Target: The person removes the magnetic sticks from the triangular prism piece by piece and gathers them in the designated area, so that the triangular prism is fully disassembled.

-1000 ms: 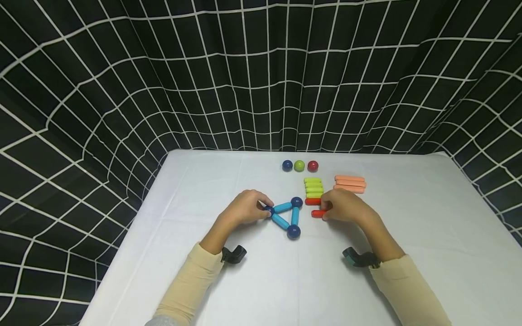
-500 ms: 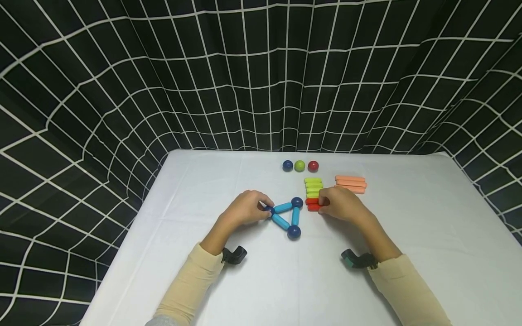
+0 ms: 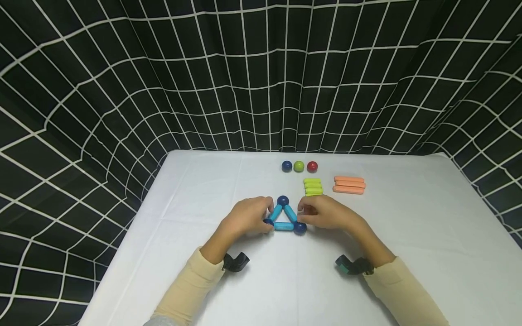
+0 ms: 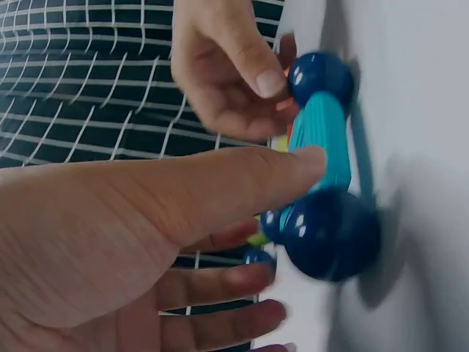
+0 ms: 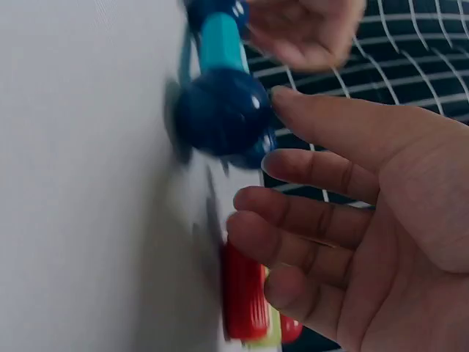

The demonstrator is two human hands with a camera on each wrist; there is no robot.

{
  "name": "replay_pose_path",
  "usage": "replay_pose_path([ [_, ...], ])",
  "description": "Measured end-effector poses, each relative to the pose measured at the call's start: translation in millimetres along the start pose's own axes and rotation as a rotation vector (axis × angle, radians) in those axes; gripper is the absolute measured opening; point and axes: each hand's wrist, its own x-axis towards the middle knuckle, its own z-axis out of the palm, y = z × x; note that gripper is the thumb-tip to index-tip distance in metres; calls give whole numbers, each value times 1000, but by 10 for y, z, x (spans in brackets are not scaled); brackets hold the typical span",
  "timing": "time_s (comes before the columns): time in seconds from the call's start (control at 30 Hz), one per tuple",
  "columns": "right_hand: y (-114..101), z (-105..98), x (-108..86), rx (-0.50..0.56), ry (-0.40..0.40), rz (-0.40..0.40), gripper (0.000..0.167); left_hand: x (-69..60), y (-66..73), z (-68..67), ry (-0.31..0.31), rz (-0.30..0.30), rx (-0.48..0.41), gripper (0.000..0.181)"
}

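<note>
A flat triangle (image 3: 283, 226) of three light-blue sticks and three dark-blue balls lies on the white table (image 3: 244, 290), one stick toward me. My left hand (image 3: 248, 216) holds it at the left ball (image 4: 333, 235); in the left wrist view the thumb lies across the stick just beyond that ball. My right hand (image 3: 328, 212) is at the right ball (image 3: 300, 227), fingers loosely bent and spread apart. The thumb tip is at the ball's edge in the right wrist view; whether it touches is unclear. Red sticks (image 5: 245, 293) lie behind the right fingers, hidden in the head view.
Lime sticks (image 3: 312, 186) lie side by side just beyond my right hand, with orange sticks (image 3: 349, 185) to their right. Behind stand a blue ball (image 3: 287, 166), a green ball (image 3: 299, 166) and a red ball (image 3: 312, 166). A black gridded curtain (image 3: 261, 81) surrounds the table's far side.
The right hand has pushed a red stick against the row, let go, and moved left and nearer to the triangle. The triangle has turned clockwise, its left ball moving toward me with the left hand.
</note>
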Motion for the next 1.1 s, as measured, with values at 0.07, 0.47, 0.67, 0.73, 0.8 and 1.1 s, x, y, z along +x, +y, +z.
replay_pose_path([
  [0.07,-39,41,16,15,-27,-49,23,-3,48,41,22,29,22,48],
  [0.47,-137,193,39,-4,-38,-140,26,94,128,328,116,147,113,48],
  [0.67,-147,233,45,-39,-13,-193,22,123,91,371,125,174,70,31],
  [0.73,-148,241,44,-32,-20,-196,21,133,90,376,134,197,64,27],
  [0.8,-151,248,46,-21,-37,-201,21,144,94,380,142,218,56,23],
  [1.1,-138,140,17,50,-25,-214,21,147,122,360,127,194,78,29],
])
